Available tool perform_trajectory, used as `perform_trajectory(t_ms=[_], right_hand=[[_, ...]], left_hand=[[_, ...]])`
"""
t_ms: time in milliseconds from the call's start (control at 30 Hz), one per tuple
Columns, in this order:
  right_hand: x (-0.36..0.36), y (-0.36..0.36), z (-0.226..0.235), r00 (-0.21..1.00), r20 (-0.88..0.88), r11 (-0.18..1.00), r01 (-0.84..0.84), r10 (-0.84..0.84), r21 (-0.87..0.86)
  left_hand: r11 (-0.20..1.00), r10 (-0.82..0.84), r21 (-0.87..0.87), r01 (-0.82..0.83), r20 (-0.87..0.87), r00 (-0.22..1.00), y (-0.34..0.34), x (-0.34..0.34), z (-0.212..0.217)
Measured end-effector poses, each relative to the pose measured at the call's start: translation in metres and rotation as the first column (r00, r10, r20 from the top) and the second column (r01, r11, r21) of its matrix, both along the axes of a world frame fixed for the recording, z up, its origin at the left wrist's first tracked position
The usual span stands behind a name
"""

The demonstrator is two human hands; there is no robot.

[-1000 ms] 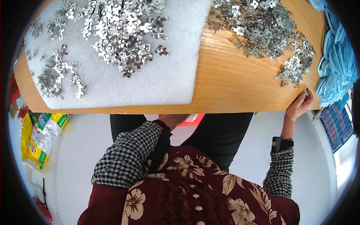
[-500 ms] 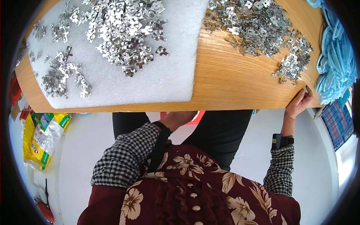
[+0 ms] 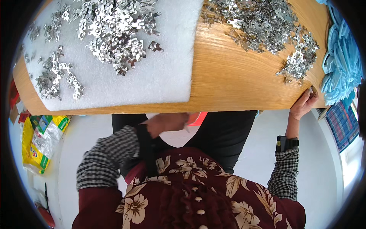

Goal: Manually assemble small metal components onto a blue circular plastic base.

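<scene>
Down at the near right corner of the wooden bench [image 3: 236,82], the right hand [image 3: 303,105] rests against the edge, its fingers curled up over the rim and its palm below; that grip is closed on the bench edge itself and holds no loose part. Nearest to it is a small heap of shiny metal clips [image 3: 299,63], lying on the bare wood just above and slightly left of the fingertips, close but not touching them. That heap runs on into a larger pile of clips [image 3: 255,21] farther from the bench corner, toward the far edge.

The left hand [image 3: 166,123] is below the near bench edge, roughly under the middle of the bench, held over the lap. It is blurred, so I cannot tell whether its grip is open or closed, nor whether anything is in it. A red flat thing [image 3: 198,117] shows just beside it under the bench edge.

On the left half of the bench lies a white foam sheet [image 3: 167,76], carrying another spread of clips [image 3: 118,30] and a smaller cluster [image 3: 53,76] near its left end, all well apart from both hands. Past the right end of the bench, stacked blue plastic pieces [image 3: 341,57] lie beside the right hand. Left of the bench, on the floor, lies a yellow and green bag [image 3: 40,141].
</scene>
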State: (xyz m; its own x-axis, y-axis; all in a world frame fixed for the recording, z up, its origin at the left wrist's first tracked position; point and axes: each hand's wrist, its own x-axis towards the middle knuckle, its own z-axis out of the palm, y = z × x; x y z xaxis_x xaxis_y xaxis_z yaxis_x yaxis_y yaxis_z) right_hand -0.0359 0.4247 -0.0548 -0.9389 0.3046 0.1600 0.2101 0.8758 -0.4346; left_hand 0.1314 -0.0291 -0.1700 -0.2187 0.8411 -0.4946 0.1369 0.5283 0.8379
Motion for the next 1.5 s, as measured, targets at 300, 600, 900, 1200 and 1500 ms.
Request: perform_trajectory(t_ms=[300, 600, 900, 1200, 1500], right_hand=[[0.0, -0.003, 0.002, 1.0, 0.013, 0.999, 0.02, -0.021, 0.048], [-0.001, -0.002, 0.001, 1.0, 0.007, 0.998, 0.005, -0.005, 0.069], [-0.001, -0.001, 0.001, 1.0, 0.008, 0.996, -0.017, 0.017, 0.088], [0.001, -0.002, 0.0, 1.0, 0.014, 0.998, 0.009, -0.01, 0.067], [-0.003, -0.01, 0.0, 0.999, -0.019, 0.997, -0.032, 0.033, 0.071]], left_hand=[[0.858, 0.488, -0.254, -0.447, 0.124, 0.864, -0.097, -0.023, -0.021], [0.813, 0.45, 0.042, -0.581, -0.679, 0.58, -0.063, 0.04, -0.056], [0.937, 0.326, -0.3, -0.18, 0.561, 0.761, 0.028, 0.029, -0.02], [0.707, 0.42, -0.707, -0.02, 0.397, 0.816, -0.07, 0.043, -0.001], [0.834, 0.41, -0.234, -0.5, -0.344, 0.845, -0.017, 0.027, -0.032]])
